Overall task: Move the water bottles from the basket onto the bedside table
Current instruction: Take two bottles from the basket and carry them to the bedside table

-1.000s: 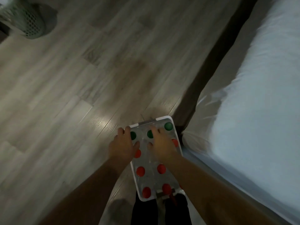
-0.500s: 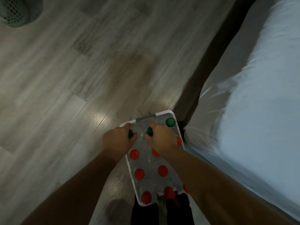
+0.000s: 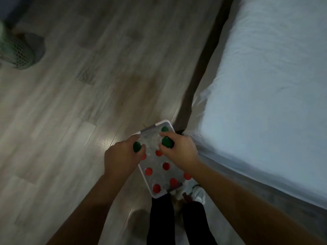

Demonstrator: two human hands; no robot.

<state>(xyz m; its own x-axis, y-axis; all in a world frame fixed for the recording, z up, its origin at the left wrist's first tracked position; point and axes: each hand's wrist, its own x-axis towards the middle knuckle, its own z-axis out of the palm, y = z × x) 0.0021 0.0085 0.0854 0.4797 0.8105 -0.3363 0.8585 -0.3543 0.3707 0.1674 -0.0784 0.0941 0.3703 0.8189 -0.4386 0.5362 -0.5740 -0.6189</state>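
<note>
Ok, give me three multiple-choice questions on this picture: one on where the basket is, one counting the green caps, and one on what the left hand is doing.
1. Where is the basket?
A. on a chair
B. on a table
C. on the floor beside the bed

2. How many green caps show?
A. one
B. three
C. five

3. What is the left hand doing?
A. gripping a green-capped bottle
B. hanging idle
C. pressing the bed

Answers:
1. C, because floorboards surround the basket next to the bed's corner.
2. B, because there is one in the left hand, one in the right hand and one at the basket's far end.
3. A, because its fingers curl round the bottle just under the cap.
</note>
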